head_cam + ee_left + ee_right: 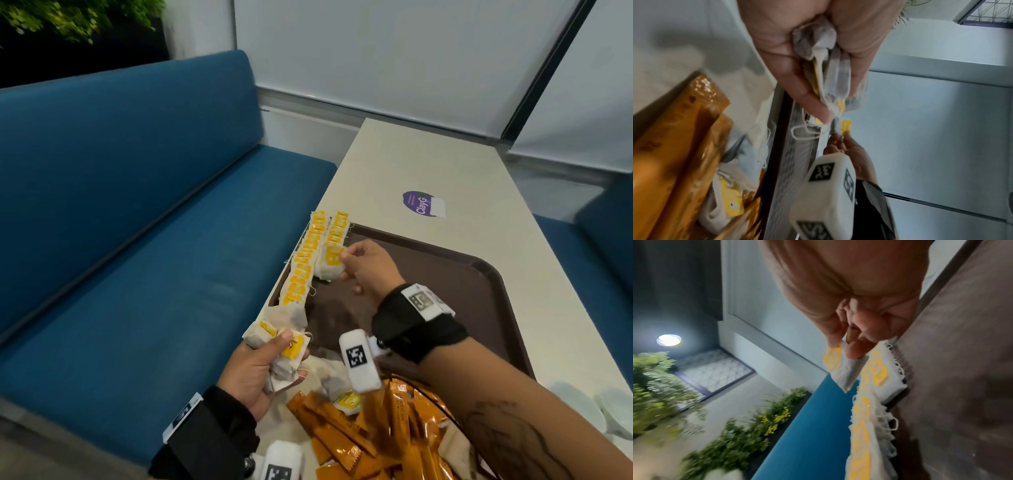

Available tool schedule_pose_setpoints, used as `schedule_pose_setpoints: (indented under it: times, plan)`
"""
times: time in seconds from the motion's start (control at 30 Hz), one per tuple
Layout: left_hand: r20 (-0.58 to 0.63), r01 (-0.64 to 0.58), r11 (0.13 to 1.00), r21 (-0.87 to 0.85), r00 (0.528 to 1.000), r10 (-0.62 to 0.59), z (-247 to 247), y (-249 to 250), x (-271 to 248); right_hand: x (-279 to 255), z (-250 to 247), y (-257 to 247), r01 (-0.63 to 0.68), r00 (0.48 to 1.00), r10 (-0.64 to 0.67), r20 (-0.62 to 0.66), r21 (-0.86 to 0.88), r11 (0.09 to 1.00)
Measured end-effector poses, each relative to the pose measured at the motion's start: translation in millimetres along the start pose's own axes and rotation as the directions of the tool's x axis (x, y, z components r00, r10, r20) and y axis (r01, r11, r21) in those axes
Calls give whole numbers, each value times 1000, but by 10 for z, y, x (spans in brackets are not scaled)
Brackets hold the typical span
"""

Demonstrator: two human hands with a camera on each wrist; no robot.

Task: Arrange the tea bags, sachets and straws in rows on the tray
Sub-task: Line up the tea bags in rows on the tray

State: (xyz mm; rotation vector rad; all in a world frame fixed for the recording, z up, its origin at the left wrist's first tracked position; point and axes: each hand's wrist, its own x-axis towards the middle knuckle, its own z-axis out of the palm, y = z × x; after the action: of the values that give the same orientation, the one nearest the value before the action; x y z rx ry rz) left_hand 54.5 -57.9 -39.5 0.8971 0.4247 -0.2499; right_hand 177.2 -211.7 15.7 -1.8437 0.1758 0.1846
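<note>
head view: right hand point(368, 267) pinching tea bag point(329, 262) above short second row point(337, 228) at tray point(479, 291) left edge. left hand point(260, 371) clutching bunch of tea bags point(287, 356). risk: strings snag, neighbours topple, bunch slips.

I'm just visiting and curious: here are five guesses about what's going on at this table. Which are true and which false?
1. The right hand pinches one tea bag by the rows. True.
2. The left hand is empty. False: it grips a bunch of tea bags.
3. Two rows of tea bags lie along the tray edge nearest the blue bench. True.
4. The orange sachets are already lined up in rows on the tray. False: they lie in a loose pile at the near end.
5. The tray is blue. False: it is brown.
</note>
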Motion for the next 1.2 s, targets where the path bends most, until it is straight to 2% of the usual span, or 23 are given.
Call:
schedule_pose_setpoints:
  times: [0.13,0.27,0.43,0.6,0.67,0.77,0.83,0.9,0.97,1.07,1.13,1.2]
  plan:
    - [-5,-1,1000,-5,1000,1,10,28,38,322,120,128,-138,990,140,-32,39,990]
    - [2,6,1000,-3,1000,-6,14,54,44,466,205,194,-223,969,241,49,-236,946]
    - [6,14,1000,3,1000,-14,-4,59,28,553,296,119,-374,896,424,132,-291,881]
    - [7,12,1000,18,1000,-12,0,67,-7,638,325,99,-401,901,428,72,-241,884]
    - [12,13,1000,27,1000,-13,8,70,-24,617,300,82,-372,908,408,93,-268,889]
    - [25,12,999,31,1000,-12,26,81,-58,486,189,36,-338,933,358,36,-246,908]
    - [36,7,999,37,999,-8,45,93,-82,323,94,12,-227,970,238,38,-197,954]
    - [47,1,999,32,999,-2,67,98,-101,87,-5,-32,-106,983,122,137,-118,987]
    - [57,6,1000,31,998,-8,105,96,-122,-165,-92,-99,-33,949,67,309,-115,993]
    - [71,14,999,33,997,-16,173,79,-156,-473,-159,-159,82,869,52,491,-247,965]
    - [87,19,999,29,996,-22,215,70,-184,-620,-145,-130,145,856,16,517,-270,952]
    - [92,26,999,31,995,-29,241,57,-204,-730,-99,-62,171,889,-57,455,-214,962]
